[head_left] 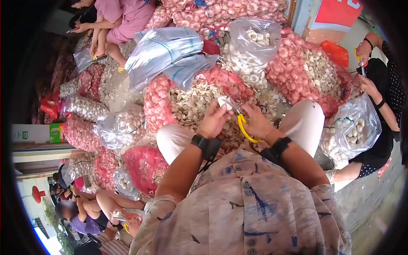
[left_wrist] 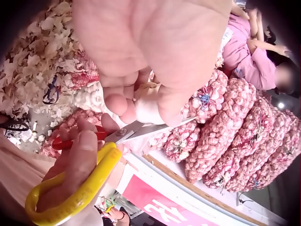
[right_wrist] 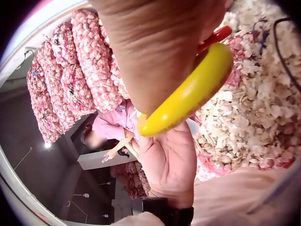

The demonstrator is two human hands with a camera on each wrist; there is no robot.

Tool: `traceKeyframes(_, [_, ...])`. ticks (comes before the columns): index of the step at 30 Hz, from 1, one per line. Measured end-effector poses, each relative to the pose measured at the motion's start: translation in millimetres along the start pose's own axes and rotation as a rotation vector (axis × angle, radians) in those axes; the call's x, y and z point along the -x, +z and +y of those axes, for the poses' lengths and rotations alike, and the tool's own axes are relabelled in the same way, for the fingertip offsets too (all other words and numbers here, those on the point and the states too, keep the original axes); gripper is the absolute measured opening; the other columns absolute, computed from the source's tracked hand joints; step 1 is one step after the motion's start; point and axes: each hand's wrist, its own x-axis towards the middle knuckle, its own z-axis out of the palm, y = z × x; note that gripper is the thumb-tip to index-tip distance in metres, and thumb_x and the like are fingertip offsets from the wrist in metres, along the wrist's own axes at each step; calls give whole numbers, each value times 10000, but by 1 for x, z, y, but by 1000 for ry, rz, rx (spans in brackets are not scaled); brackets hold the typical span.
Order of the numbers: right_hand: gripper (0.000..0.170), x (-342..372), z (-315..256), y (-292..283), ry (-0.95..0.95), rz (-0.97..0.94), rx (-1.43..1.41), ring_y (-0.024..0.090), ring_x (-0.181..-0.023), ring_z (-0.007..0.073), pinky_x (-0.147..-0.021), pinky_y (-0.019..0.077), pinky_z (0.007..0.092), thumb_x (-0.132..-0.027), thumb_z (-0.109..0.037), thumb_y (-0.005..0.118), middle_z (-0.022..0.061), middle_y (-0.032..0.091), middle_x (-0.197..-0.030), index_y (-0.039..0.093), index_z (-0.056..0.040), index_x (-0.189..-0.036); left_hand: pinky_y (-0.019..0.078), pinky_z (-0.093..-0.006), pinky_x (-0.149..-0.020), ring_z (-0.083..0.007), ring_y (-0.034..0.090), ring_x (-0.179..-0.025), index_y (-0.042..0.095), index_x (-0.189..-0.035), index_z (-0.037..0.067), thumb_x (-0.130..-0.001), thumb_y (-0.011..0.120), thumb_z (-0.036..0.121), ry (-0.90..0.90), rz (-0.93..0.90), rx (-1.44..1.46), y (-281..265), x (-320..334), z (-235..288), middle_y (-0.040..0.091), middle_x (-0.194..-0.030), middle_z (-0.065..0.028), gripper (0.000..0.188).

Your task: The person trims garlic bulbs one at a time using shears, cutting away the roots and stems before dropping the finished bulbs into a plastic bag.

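In the head view my left hand (head_left: 212, 122) holds a white garlic bulb (head_left: 224, 102) between thumb and fingers, above an opened pink mesh sack of garlic and loose trimmings (head_left: 193, 102). My right hand (head_left: 257, 124) grips scissors with yellow and red handles (head_left: 242, 127), their blades pointing at the bulb. Seen from the left wrist, the metal blades (left_wrist: 141, 131) lie right alongside the bulb (left_wrist: 148, 108), close to the left fingertips. The right wrist view shows the yellow handle loop (right_wrist: 195, 92) around the right hand; the blades are hidden there.
Clear plastic bags of garlic (head_left: 250, 55) and pink mesh sacks (head_left: 289, 63) surround my knees. Clear plastic sheeting (head_left: 163, 51) lies ahead. To the right another person's hand (head_left: 369, 87) works beside a bag of bulbs (head_left: 352, 129). Other people sit at the left.
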Motion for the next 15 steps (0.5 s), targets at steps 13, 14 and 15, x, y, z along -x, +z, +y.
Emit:
traceKeyframes(13, [343, -2, -13, -12, 168, -152, -156, 581, -907, 439, -811, 490, 469, -840, -74, 616, 262, 597, -939, 542, -44, -1174, 475, -304, -685, -191, 609, -815, 507, -1164, 57, -962, 516, 170, -26, 112, 148, 2, -2, 2, 623, -994, -57, 232])
traceKeyframes(14, [343, -3, -7, -7, 164, -154, -156, 581, -907, 439, -811, 490, 469, -840, -74, 616, 262, 597, -939, 542, -44, -1174, 475, -304, -685, -191, 609, -815, 507, -1164, 57, -962, 516, 170, -22, 113, 148, 1, -4, 3, 623, -994, -57, 232])
traceKeyframes(15, [355, -4, -3, -1, 55, -28, -116, 578, -914, 421, -797, 487, 453, -852, -102, 628, 247, 580, -980, 530, -39, -1187, 471, -305, -684, -191, 602, -809, 507, -1157, 64, -954, 506, 177, -38, 101, 198, 1, -5, 4, 624, -995, -57, 233])
